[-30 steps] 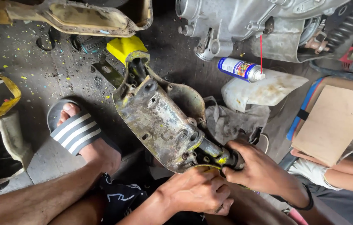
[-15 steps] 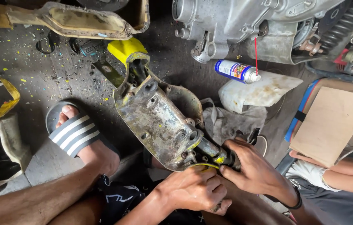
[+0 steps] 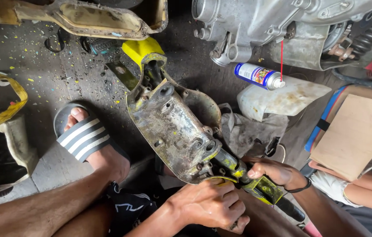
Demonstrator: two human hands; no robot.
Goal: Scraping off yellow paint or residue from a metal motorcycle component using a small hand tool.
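A worn, rusty yellow scooter front mudguard and fork assembly [image 3: 173,123] lies on the floor between my legs, underside up. My left hand [image 3: 208,204] is closed on its near lower edge. My right hand [image 3: 274,171] grips the yellow-painted fork tube [image 3: 260,186] that sticks out toward me at the near end. My left foot in a striped slide sandal [image 3: 83,136] rests on the floor just left of the part.
A blue spray can with a red straw [image 3: 258,75] lies on a dirty white panel [image 3: 282,98]. A grey engine [image 3: 278,26] stands at the back, cardboard [image 3: 357,136] at right, a grey rag [image 3: 252,131] beside the part, yellow body pieces [image 3: 1,103] at left.
The view has shifted a little; the mudguard assembly sits slightly farther left in frame. My right hand has slid along the fork tube, both hands still gripping.
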